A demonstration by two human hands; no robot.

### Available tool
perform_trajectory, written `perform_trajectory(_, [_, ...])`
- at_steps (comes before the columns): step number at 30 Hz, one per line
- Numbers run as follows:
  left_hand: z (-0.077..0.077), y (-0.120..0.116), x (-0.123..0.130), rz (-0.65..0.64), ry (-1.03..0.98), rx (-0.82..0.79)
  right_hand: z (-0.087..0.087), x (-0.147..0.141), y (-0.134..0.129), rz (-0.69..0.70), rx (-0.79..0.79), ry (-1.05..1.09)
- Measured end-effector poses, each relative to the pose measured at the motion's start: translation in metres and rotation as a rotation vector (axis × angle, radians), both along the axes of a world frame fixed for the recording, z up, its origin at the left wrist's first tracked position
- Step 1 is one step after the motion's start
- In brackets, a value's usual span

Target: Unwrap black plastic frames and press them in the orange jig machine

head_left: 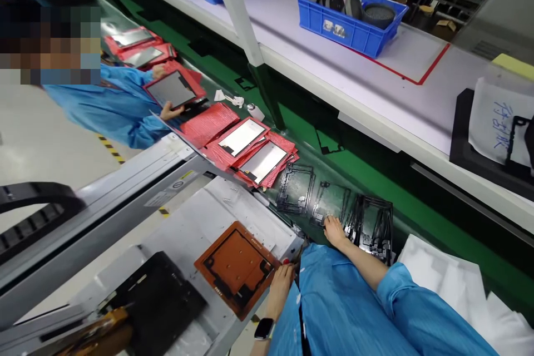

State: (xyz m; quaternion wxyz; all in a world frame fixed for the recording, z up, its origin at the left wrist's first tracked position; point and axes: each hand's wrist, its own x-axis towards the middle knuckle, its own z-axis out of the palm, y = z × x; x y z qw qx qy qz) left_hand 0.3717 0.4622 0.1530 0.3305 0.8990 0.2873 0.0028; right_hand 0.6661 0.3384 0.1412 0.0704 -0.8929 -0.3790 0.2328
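My left hand (282, 285), with a dark watch on the wrist, rests at the right corner of an orange fixture plate (227, 256), its fingers stretched out close to a small red button (286, 261). A thin black frame (246, 286) lies on that plate. On the green bench, my right hand (335, 231) has its fingers closed at the lower edge of another thin black frame (345, 200); the fingertips are partly hidden. To its left lie more black frames (295, 188), and a denser pile of frames (377, 222) is on the right.
Screen panels (263, 162) lie on red bubble-wrap pouches (211, 124). At left, a co-worker in a blue sleeve (112, 117) holds another panel (172, 89). A machine rail (104, 200) crosses the left side. A blue bin (352, 25) stands on the shelf; white foam sheets (442, 272) lie at right.
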Motion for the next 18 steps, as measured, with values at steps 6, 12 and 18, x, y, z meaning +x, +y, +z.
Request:
perform_trajectory(6, [0.000, -0.003, -0.010, -0.048, 0.138, 0.062, 0.023, 0.007, 0.008, 0.024, 0.144, 0.011])
perform_trajectory(12, [-0.003, -0.005, -0.026, -0.043, 0.287, 0.060, 0.022, 0.024, 0.106, 0.130, 0.198, 0.045])
perform_trajectory(18, [0.002, -0.011, -0.047, 0.028, 0.437, 0.005, 0.008, 0.028, 0.183, 0.213, 0.109, 0.043])
